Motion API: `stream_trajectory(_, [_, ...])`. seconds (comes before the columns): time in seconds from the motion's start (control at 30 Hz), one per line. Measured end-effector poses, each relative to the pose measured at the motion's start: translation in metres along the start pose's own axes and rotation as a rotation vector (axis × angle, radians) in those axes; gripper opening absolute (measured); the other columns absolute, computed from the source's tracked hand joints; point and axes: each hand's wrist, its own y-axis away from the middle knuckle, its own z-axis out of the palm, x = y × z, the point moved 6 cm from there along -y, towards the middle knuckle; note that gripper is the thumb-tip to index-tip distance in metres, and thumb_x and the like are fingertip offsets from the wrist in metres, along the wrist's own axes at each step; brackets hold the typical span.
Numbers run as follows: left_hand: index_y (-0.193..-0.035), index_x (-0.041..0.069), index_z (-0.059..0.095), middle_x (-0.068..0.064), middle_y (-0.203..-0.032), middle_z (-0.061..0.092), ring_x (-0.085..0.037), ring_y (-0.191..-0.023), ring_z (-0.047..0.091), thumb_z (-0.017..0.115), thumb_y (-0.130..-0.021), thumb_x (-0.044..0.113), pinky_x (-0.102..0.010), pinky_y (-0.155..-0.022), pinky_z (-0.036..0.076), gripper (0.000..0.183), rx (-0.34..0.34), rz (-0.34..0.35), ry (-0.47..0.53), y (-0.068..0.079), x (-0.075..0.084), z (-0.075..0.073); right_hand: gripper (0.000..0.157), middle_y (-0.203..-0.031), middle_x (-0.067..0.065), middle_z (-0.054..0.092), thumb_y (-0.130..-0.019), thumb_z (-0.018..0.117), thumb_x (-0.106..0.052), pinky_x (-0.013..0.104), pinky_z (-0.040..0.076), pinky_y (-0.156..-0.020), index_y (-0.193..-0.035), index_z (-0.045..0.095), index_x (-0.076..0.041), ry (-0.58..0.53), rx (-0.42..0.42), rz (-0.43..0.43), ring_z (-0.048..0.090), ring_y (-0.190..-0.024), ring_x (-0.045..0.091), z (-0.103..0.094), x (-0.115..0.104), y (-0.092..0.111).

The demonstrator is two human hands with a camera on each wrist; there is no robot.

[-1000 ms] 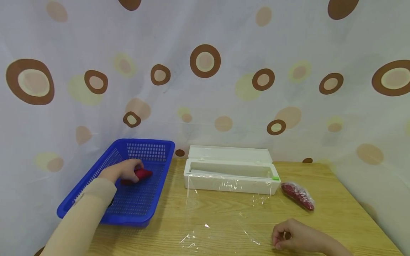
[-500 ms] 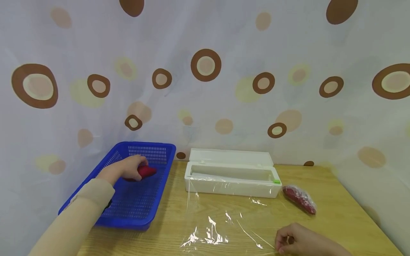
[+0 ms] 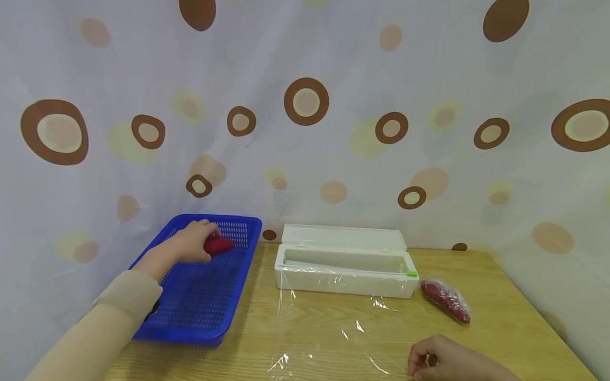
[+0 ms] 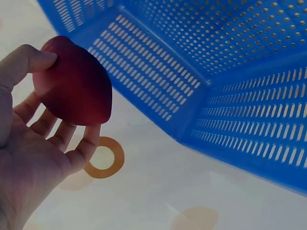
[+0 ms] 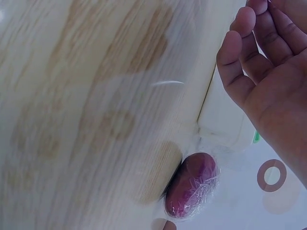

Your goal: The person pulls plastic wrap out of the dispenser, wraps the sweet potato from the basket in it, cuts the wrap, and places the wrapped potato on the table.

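My left hand [image 3: 193,242] grips a dark red sweet potato [image 3: 219,245] over the far part of the blue plastic basket [image 3: 244,275]. In the left wrist view the thumb lies on one side of the sweet potato [image 4: 76,84] and the fingers support the other, beside the basket's slotted wall. At the front right, my right hand [image 3: 448,360] pinches the edge of a clear sheet of cling film [image 3: 329,330]; its fingertips [image 5: 231,45] are curled towards the thumb. The film runs back to a white dispenser box [image 3: 343,284] with its lid up.
A sweet potato wrapped in film [image 3: 445,300] lies on the wooden table [image 3: 500,296] right of the box. A small green piece [image 3: 412,273] sits at the box's right front corner. Behind everything hangs a spotted curtain [image 3: 352,63]. A dark object [image 3: 152,309] shows by the left sleeve.
My left hand has lifted the sweet potato off the basket floor, upward and slightly to the right. My right hand has barely moved, and glints on the film have shifted.
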Motion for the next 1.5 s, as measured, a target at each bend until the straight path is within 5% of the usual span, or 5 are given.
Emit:
stream_trajectory(0.57, [-0.122, 0.004, 0.054, -0.017, -0.116, 0.055, -0.036, -0.102, 0.049, 0.071, -0.073, 0.012, -0.053, -0.073, 0.045, 0.053, 0.225, -0.029, -0.021, 0.014, 0.039, -0.039, 0.009, -0.084, -0.016, 0.063, -0.092, 0.058, -0.013, 0.019, 0.045, -0.055, -0.09, 0.067, -0.015, -0.007, 0.007, 0.029, 0.05, -0.07, -0.007, 0.0, 0.002, 0.002])
stream_trajectory(0.93, [-0.122, 0.004, 0.054, -0.014, -0.116, 0.054, -0.034, -0.108, 0.046, 0.071, -0.072, 0.01, -0.052, -0.084, 0.044, 0.053, 0.348, 0.022, 0.048, 0.021, 0.075, -0.059, 0.008, -0.083, -0.015, 0.063, -0.092, 0.059, -0.015, 0.019, 0.045, -0.054, -0.089, 0.067, -0.017, 0.01, 0.023, 0.028, 0.05, -0.071, -0.007, 0.0, -0.001, 0.004])
stream_trajectory(1.5, [-0.124, 0.008, 0.053, -0.013, -0.121, 0.051, -0.031, -0.11, 0.044, 0.074, -0.071, 0.008, -0.049, -0.08, 0.051, 0.056, 0.498, 0.088, 0.184, 0.029, 0.112, -0.067, 0.008, -0.083, -0.015, 0.063, -0.092, 0.06, -0.02, 0.019, 0.045, -0.055, -0.09, 0.067, -0.017, 0.022, 0.019, 0.039, 0.05, -0.071, -0.006, 0.001, -0.002, 0.004])
